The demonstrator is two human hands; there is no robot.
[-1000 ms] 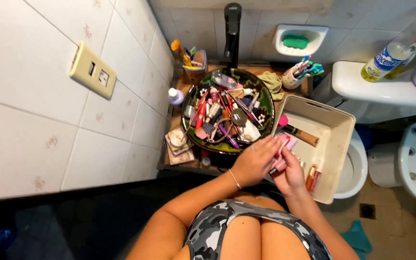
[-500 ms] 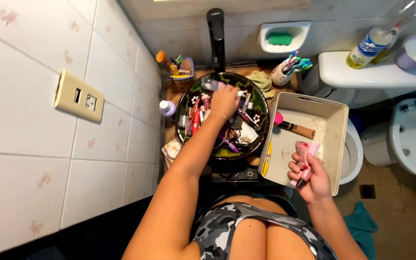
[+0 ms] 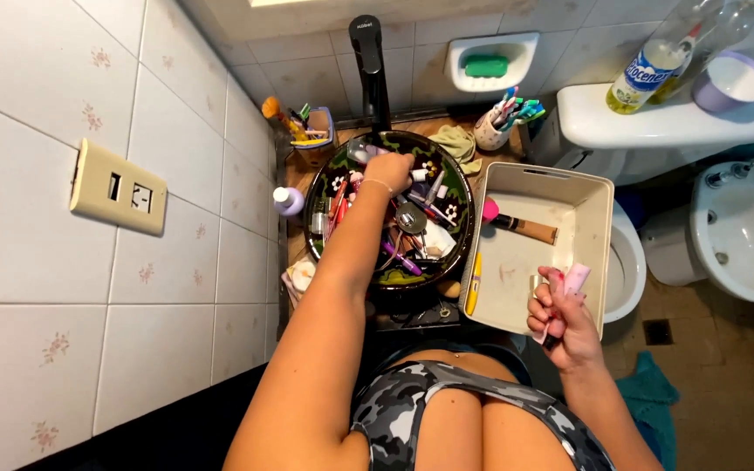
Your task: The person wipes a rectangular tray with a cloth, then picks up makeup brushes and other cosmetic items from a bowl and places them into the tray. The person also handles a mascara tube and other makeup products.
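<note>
Pink tubes (image 3: 565,288) clenched in right hand (image 3: 562,321), above near corner of beige bin (image 3: 582,187). Left hand (image 3: 388,171) stretched far into cosmetics-filled dark basin (image 3: 316,192), fingers curled down; grip impossible to tell. Yellow-liquid bottle (image 3: 652,68) lying tilted on white tank (image 3: 665,122).

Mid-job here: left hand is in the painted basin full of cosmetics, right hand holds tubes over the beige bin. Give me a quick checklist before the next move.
1. Left hand reaches the far side of the dark painted basin: ok.
2. Left hand closed on a single item: cannot tell, its fingers are buried among the cosmetics.
3. Right hand holds the pink cosmetic tubes: ok.
4. Rectangular beige plastic bin has bare floor for more items: ok, only a brown-handled brush with pink tip and a yellow pen-shaped tube lie inside.
5. Bin seated steadily: cannot tell, its right part overhangs the white toilet bowl.
</note>
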